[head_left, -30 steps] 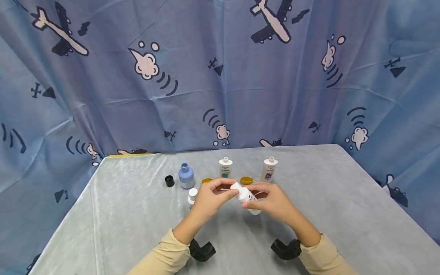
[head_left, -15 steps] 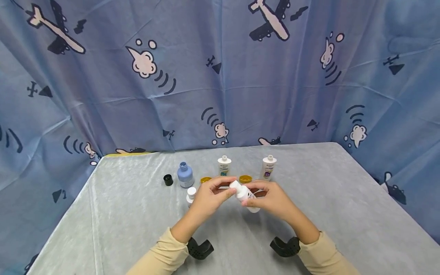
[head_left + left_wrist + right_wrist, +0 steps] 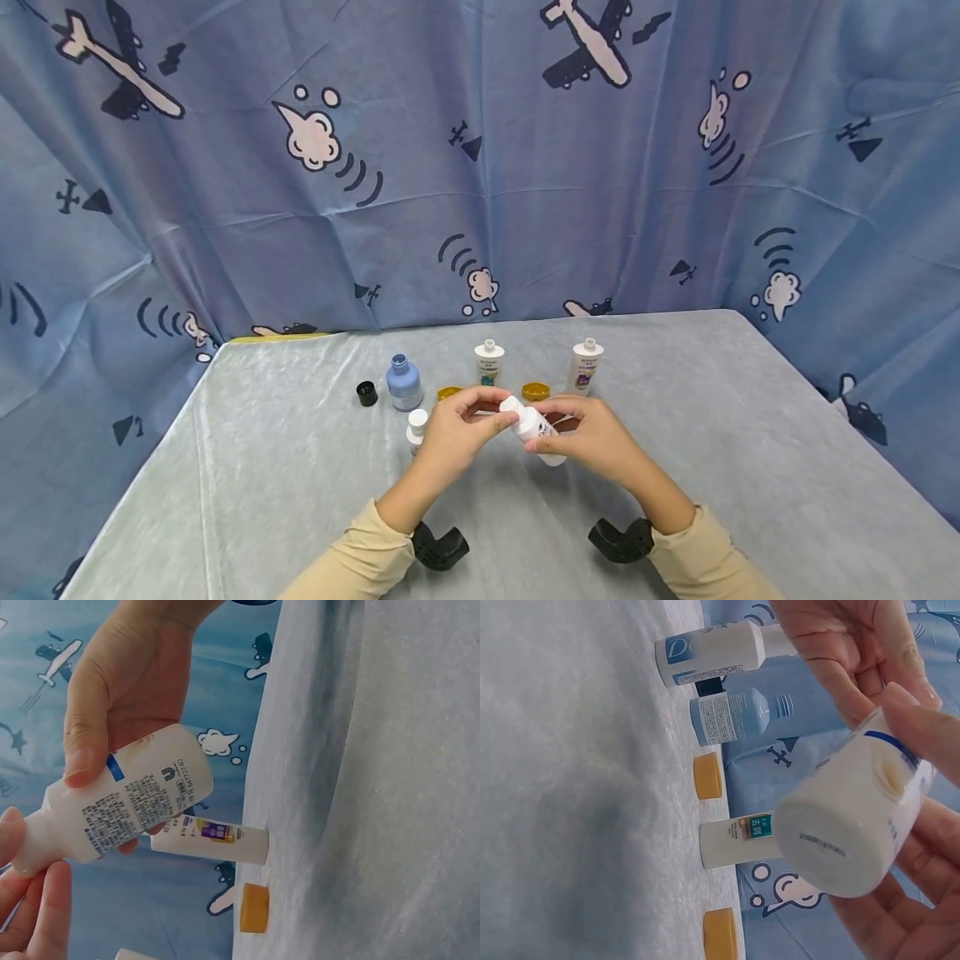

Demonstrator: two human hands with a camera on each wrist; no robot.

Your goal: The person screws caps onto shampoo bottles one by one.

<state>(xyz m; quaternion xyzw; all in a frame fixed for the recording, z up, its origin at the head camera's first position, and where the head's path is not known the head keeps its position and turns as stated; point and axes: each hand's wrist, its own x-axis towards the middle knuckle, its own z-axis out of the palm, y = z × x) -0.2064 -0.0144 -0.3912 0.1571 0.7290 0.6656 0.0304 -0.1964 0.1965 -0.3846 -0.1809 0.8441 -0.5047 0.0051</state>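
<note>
A white plastic bottle [image 3: 127, 799] with printed text and a blue stripe is held tilted above the table, its capped end towards the left. My right hand [image 3: 600, 437] grips its body between thumb and fingers. With thumb and fingertips, my left hand [image 3: 461, 425] pinches the white cap [image 3: 36, 844] at the bottle's top. The bottle's round base [image 3: 825, 844] faces the right wrist camera. Just beyond the left hand stands another white bottle [image 3: 417, 422] with a white cap, partly hidden by that hand in the head view.
Further back stand an uncapped blue bottle [image 3: 405, 387] and two uncapped white bottles, one in the middle [image 3: 490, 358] and one to the right [image 3: 586, 364]. A black cap [image 3: 367, 393] and two yellow caps [image 3: 536, 392] lie among them. A patterned blue curtain [image 3: 420, 167] hangs behind the table.
Both hands keep their hold on the bottle and its cap, in nearly the same place. The head view has shifted slightly; the things on the table stay where they were.
</note>
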